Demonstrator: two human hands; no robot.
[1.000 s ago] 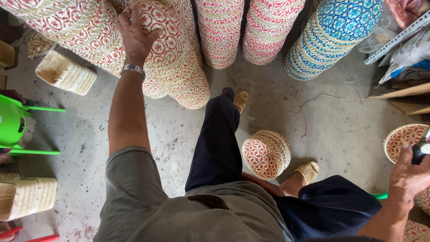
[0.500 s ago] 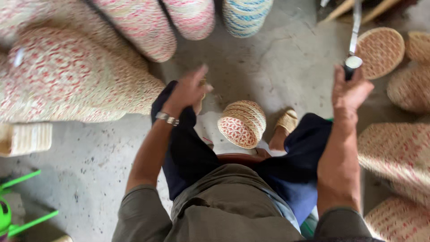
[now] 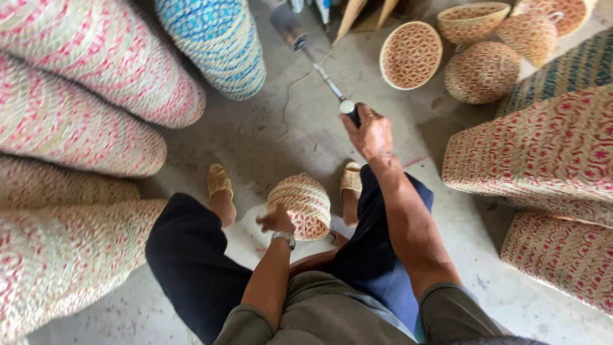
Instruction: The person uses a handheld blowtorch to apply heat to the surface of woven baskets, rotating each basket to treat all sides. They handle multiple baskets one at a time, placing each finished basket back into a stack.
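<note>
Fingers of the right hand [image 3: 372, 133] were clamped round a thin metal tool [image 3: 325, 80] reaching away beyond them. The left hand [image 3: 276, 221], fingers loosely curled, touched a small woven basket [image 3: 301, 204] just beyond its fingertips.

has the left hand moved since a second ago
Yes. The left hand was up on the stacked baskets; now it is down at the small basket between the feet.

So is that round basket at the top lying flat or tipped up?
Tipped up. The round basket leans on its edge on the floor, its open inside facing the camera.
</note>
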